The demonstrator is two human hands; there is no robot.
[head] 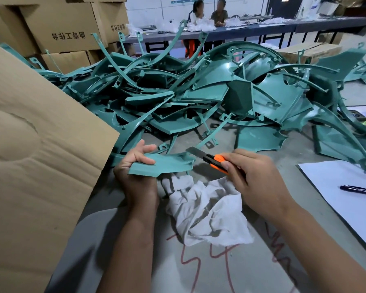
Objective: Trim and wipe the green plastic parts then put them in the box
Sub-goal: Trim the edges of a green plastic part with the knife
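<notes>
Green plastic parts: one in my left hand [135,166], plus a heap [199,96] too tangled to count. Utility knife [211,158]: one, in my right hand [254,176]. White cloth [207,210]: one. Pen [358,190]: one. Paper sheet [347,187]: one. Stacked cartons [61,28]: several.

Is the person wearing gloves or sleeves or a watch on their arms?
No. Both the left hand and the right hand are bare, with no gloves. The forearms show no sleeves, and no watch, ring or bracelet is visible.
</notes>
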